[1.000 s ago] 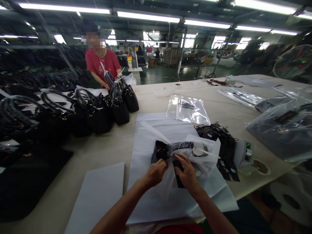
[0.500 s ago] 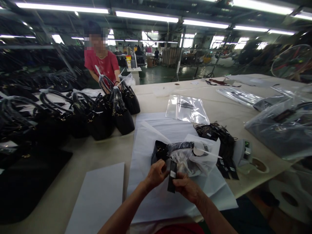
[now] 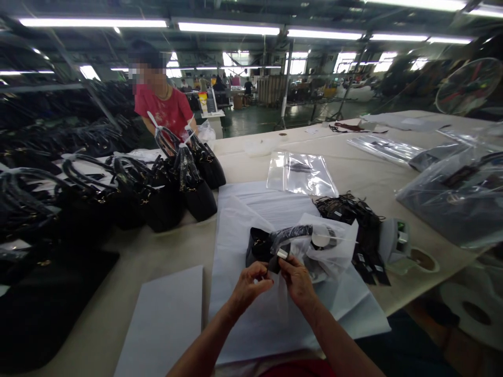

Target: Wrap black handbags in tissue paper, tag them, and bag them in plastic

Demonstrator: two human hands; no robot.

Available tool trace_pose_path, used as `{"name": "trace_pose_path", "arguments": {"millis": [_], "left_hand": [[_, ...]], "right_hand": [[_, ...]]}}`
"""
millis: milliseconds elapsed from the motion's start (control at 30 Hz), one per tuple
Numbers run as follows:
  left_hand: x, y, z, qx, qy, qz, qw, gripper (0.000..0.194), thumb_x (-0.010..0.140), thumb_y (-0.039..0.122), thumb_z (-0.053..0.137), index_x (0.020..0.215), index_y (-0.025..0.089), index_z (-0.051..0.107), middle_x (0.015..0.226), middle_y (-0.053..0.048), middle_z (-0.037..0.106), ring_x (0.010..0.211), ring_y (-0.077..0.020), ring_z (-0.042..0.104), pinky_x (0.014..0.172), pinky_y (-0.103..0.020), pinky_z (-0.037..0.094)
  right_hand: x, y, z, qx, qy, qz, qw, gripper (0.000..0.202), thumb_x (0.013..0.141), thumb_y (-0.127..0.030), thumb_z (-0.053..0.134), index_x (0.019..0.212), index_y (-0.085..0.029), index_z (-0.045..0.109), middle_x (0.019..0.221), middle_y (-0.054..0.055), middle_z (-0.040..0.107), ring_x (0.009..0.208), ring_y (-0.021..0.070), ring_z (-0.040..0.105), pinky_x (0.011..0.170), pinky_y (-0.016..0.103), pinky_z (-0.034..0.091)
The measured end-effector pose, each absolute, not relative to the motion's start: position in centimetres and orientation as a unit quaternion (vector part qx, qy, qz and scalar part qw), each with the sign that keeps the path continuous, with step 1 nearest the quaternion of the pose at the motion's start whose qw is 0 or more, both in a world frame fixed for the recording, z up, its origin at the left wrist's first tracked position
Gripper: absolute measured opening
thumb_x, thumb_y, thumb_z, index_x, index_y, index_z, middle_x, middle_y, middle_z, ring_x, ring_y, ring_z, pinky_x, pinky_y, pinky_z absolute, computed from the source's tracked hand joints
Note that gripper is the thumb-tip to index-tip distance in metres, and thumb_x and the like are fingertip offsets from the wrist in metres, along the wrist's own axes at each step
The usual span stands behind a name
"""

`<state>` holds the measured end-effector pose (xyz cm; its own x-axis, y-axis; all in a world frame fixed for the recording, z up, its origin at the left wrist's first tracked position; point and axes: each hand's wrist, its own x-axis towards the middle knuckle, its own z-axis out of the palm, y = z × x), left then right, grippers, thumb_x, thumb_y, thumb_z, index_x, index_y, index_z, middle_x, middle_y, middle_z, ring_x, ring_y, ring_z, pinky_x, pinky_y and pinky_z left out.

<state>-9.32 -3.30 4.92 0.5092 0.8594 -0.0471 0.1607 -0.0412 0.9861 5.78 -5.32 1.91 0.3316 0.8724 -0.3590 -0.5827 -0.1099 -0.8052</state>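
A black hang tag (image 3: 274, 265) with a white label is tilted between my hands, above the lower edge of a black handbag (image 3: 257, 246). My right hand (image 3: 299, 281) pinches the tag from the right. The curled fingers of my left hand (image 3: 249, 287) grip its left edge; the fingertips are partly hidden. The handbag lies on its side, its handle (image 3: 294, 232) wrapped in clear film. White tissue paper (image 3: 341, 238) is bunched around the bag, which rests on spread white sheets (image 3: 251, 330).
Several black handbags (image 3: 198, 199) stand at left, with a co-worker in a red shirt (image 3: 167, 107) behind them. White card (image 3: 165, 319) lies left of the sheets. On the right are a heap of black tags (image 3: 346, 212), a tape dispenser (image 3: 393, 238) and clear plastic bags (image 3: 302, 173).
The hang tag has risen towards the bag and tilted, with its label now near the handle. My right hand has moved up with it, and my left fingers have come to its edge.
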Motion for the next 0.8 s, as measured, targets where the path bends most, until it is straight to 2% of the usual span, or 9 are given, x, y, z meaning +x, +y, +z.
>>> {"name": "trace_pose_path", "arguments": {"millis": [167, 267, 367, 467, 633, 700, 800], "left_hand": [[-9.2, -3.8, 4.7, 0.567, 0.382, 0.319, 0.656, 0.014, 0.062, 0.026, 0.064, 0.070, 0.013, 0.063, 0.094, -0.006, 0.057, 0.075, -0.0145, 0.050, 0.064, -0.026, 0.039], [-8.7, -4.1, 4.6, 0.547, 0.357, 0.316, 0.688, 0.035, 0.061, 0.024, 0.067, 0.095, 0.017, 0.069, 0.113, -0.007, 0.050, 0.077, -0.0137, 0.053, 0.066, -0.027, 0.043], [-8.4, -4.1, 4.4, 0.583, 0.345, 0.308, 0.668, 0.048, 0.062, 0.024, 0.067, 0.110, 0.021, 0.065, 0.117, -0.007, 0.048, 0.085, -0.0160, 0.053, 0.068, -0.027, 0.046], [-8.3, -3.4, 4.7, 0.647, 0.352, 0.296, 0.608, 0.043, 0.066, 0.024, 0.066, 0.109, 0.020, 0.066, 0.110, -0.007, 0.054, 0.089, -0.0174, 0.053, 0.070, -0.027, 0.048], [-8.3, -2.1, 5.9, 0.728, 0.343, 0.281, 0.523, 0.023, 0.073, 0.023, 0.063, 0.094, 0.020, 0.072, 0.100, -0.007, 0.063, 0.093, -0.0189, 0.055, 0.076, -0.027, 0.048], [-8.2, -1.6, 6.0, 0.748, 0.342, 0.286, 0.491, 0.019, 0.074, 0.022, 0.062, 0.091, 0.020, 0.072, 0.096, -0.006, 0.065, 0.090, -0.0179, 0.057, 0.078, -0.026, 0.049], [-7.9, -0.8, 5.3, 0.770, 0.352, 0.295, 0.443, 0.021, 0.078, 0.019, 0.059, 0.094, 0.021, 0.072, 0.094, -0.005, 0.067, 0.087, -0.0161, 0.061, 0.079, -0.024, 0.050]], "right_hand": [[5.9, -4.9, 1.7, -0.498, -0.165, 0.540, 0.658, 0.026, 0.048, -0.031, 0.080, 0.067, -0.019, 0.066, 0.051, -0.007, 0.048, 0.047, 0.0068, 0.029, 0.045, 0.024, 0.022], [5.6, -4.6, 1.7, -0.494, -0.160, 0.537, 0.665, 0.028, 0.049, -0.034, 0.080, 0.067, -0.020, 0.064, 0.052, -0.007, 0.048, 0.048, 0.0078, 0.033, 0.047, 0.023, 0.027], [5.1, -4.5, 1.8, -0.486, -0.163, 0.546, 0.663, 0.031, 0.051, -0.038, 0.080, 0.069, -0.020, 0.061, 0.057, -0.006, 0.051, 0.051, 0.0091, 0.040, 0.049, 0.023, 0.032], [4.8, -5.0, 2.0, -0.482, -0.183, 0.560, 0.649, 0.032, 0.057, -0.044, 0.077, 0.074, -0.021, 0.062, 0.063, -0.002, 0.056, 0.054, 0.0114, 0.045, 0.050, 0.025, 0.037], [5.3, -6.5, 2.0, -0.471, -0.322, 0.550, 0.610, 0.035, 0.078, -0.052, 0.058, 0.095, -0.020, 0.062, 0.077, 0.002, 0.061, 0.060, 0.0127, 0.050, 0.054, 0.025, 0.040], [5.7, -6.8, 1.7, -0.472, -0.403, 0.523, 0.584, 0.035, 0.081, -0.048, 0.057, 0.102, -0.021, 0.060, 0.085, 0.003, 0.062, 0.065, 0.0130, 0.052, 0.057, 0.025, 0.042], [6.1, -6.6, 0.8, -0.474, -0.469, 0.484, 0.566, 0.038, 0.078, -0.041, 0.063, 0.110, -0.022, 0.055, 0.097, 0.004, 0.062, 0.080, 0.0164, 0.057, 0.070, 0.028, 0.046]]}}
